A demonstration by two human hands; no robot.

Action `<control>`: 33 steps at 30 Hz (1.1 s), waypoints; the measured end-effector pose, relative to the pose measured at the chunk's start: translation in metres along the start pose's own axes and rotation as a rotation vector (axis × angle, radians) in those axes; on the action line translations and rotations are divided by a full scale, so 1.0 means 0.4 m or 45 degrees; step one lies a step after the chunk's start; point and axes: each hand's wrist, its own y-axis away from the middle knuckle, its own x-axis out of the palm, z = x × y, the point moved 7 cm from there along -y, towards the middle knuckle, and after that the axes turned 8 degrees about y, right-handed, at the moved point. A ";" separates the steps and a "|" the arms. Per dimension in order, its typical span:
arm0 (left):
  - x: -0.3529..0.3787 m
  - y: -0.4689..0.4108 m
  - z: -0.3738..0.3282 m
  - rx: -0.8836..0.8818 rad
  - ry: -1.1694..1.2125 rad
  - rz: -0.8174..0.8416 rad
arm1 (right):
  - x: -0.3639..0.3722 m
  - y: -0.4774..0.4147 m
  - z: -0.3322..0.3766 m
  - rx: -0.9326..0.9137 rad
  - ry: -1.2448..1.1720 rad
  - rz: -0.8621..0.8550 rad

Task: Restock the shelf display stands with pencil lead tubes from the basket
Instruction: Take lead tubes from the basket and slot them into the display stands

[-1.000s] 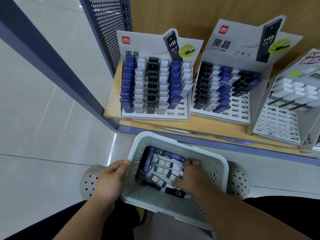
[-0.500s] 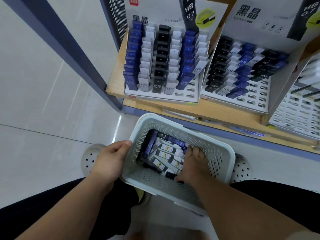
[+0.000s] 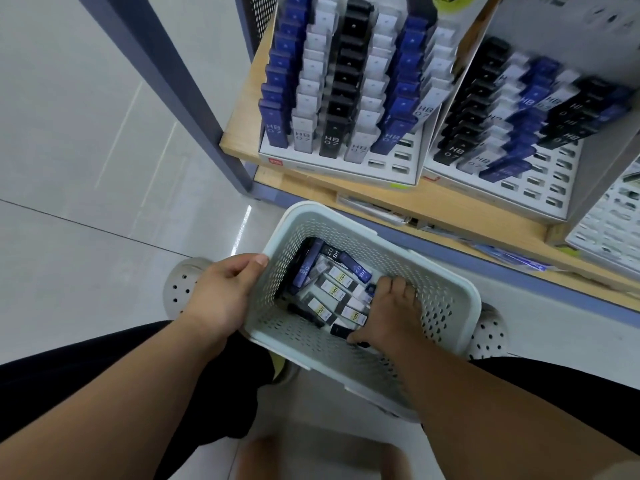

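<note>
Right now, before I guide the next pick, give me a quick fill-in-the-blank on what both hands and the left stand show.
The left hand grips the basket by its ___.
The right hand curls over lead tubes ___ the basket.
The leftmost column in the left display stand is ___.
Missing words: rim; inside; blue.

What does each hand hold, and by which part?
Left hand grips the basket by its left rim. Right hand curls over tubes inside; a hold cannot be told.
</note>
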 end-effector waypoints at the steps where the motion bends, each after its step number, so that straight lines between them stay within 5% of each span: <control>1: 0.001 0.001 -0.001 0.004 -0.007 -0.001 | 0.003 0.001 0.001 -0.010 -0.022 -0.011; 33: 0.033 0.017 -0.012 0.104 -0.075 0.021 | 0.091 0.022 0.014 0.444 -0.712 0.155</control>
